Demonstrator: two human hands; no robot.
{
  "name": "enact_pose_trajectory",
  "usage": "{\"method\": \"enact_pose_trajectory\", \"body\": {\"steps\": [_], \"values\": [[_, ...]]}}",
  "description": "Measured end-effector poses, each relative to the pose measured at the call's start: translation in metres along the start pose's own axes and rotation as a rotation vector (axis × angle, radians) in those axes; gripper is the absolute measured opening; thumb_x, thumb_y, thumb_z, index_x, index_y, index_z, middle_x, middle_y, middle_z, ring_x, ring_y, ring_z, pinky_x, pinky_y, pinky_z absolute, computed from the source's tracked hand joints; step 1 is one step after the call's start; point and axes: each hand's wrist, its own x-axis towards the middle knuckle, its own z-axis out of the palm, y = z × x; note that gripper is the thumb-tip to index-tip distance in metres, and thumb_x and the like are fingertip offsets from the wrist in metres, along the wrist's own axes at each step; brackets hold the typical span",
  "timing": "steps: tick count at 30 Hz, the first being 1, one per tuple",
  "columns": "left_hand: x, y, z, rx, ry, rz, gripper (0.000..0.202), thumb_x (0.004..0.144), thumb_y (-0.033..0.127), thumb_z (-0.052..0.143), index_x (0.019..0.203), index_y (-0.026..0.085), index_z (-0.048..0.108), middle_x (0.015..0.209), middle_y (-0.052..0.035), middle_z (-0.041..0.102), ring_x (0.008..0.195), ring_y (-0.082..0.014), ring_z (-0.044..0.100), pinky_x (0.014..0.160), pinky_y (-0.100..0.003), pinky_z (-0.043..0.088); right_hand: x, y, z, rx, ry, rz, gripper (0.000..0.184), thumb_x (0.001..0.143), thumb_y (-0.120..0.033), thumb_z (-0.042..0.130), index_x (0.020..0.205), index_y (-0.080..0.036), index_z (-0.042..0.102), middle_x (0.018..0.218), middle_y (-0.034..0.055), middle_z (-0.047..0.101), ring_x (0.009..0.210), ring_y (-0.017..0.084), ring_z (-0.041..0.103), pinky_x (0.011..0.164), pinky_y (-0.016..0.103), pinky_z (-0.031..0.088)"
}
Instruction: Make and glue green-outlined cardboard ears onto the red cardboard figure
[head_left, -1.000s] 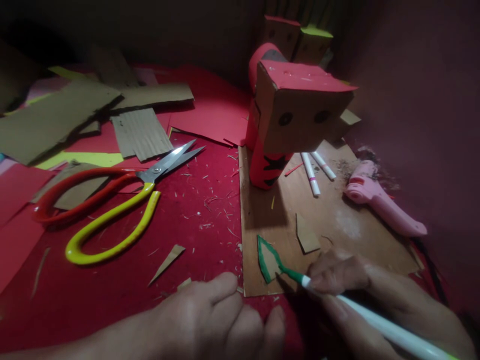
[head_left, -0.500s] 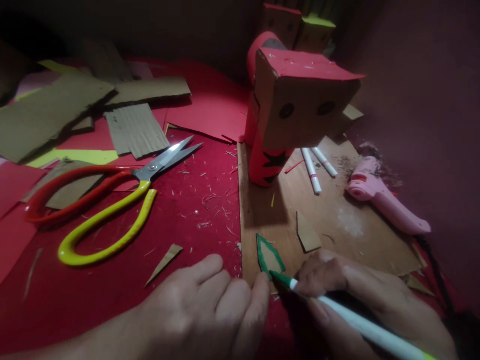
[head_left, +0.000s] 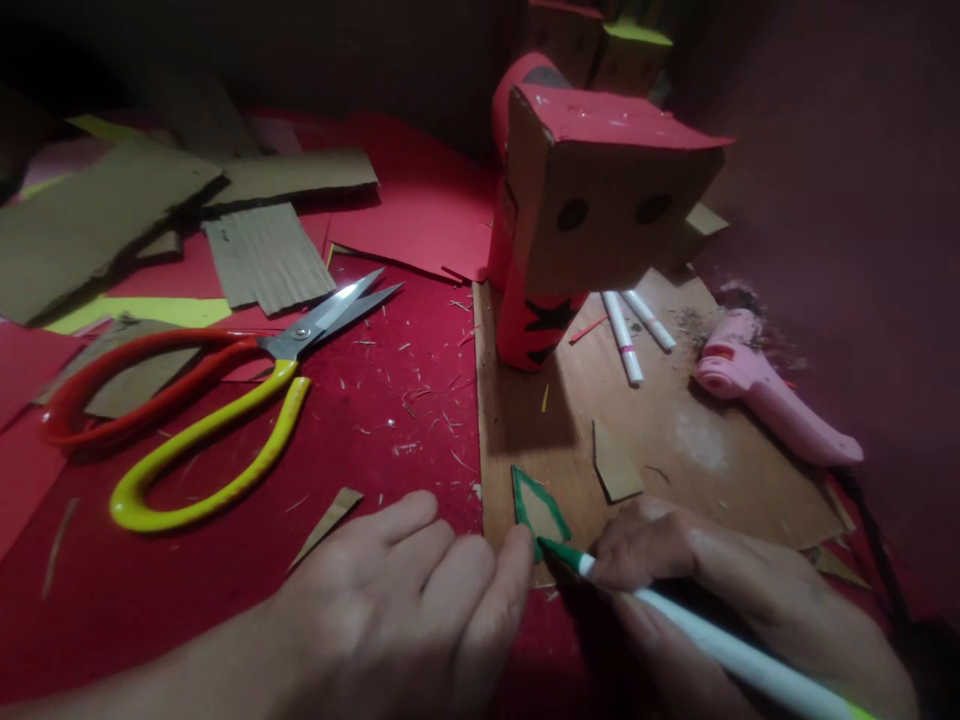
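Clamping my right grip (head_left: 675, 560) on the green marker (head_left: 720, 645), left grip (head_left: 405, 610) loosely apart beside the triangle (head_left: 536, 508); cardboard scrap (head_left: 616, 465) just beyond, scissors (head_left: 202, 400) well left.

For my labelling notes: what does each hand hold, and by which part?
The right hand grips a green marker close to its tip. The left hand grips nothing; one fingertip rests at the edge of the green-edged cardboard piece.

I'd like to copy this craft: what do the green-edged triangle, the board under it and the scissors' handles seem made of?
Green-edged triangle: apparently brown cardboard, matte, tan like nearby scraps. Board: probably thin wood, faint grain, slight sheen. Scissors' handles: likely plastic-coated, glossy red and yellow.
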Motion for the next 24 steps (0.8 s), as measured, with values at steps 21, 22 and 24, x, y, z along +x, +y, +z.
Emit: {"method": "enact_pose_trajectory", "body": {"steps": [21, 22, 24], "values": [[0.000, 0.001, 0.003, -0.032, 0.011, 0.008, 0.032, 0.091, 0.006, 0.023, 0.103, 0.009, 0.052, 0.059, 0.0037, 0.058, 0.047, -0.0164, 0.053, 0.054, -0.035, 0.042, 0.003, -0.006, -0.003, -0.007, -0.047, 0.054, 0.015, 0.079, -0.007, 0.053, 0.078, -0.021, 0.058, 0.065, -0.0019, 0.060, 0.058, 0.008, 0.061, 0.047, 0.013, 0.044], [0.000, 0.001, 0.003, -0.030, 0.001, 0.012, 0.032, 0.091, 0.006, 0.023, 0.103, 0.009, 0.052, 0.059, 0.0041, 0.057, 0.047, -0.0162, 0.053, 0.054, -0.035, 0.041, 0.003, -0.005, -0.004, -0.006, -0.065, 0.043, 0.015, 0.079, -0.006, 0.052, 0.078, -0.020, 0.057, 0.065, -0.0017, 0.059, 0.057, 0.008, 0.061, 0.047, 0.014, 0.044], [0.000, 0.000, 0.001, -0.020, -0.020, 0.009, 0.032, 0.091, 0.005, 0.022, 0.104, 0.009, 0.051, 0.058, 0.0046, 0.056, 0.047, -0.0160, 0.051, 0.054, -0.035, 0.040, 0.004, -0.002, -0.007, 0.021, -0.137, -0.020, 0.016, 0.079, -0.004, 0.051, 0.078, -0.019, 0.057, 0.065, -0.0010, 0.059, 0.058, 0.008, 0.060, 0.050, 0.015, 0.046]]}}
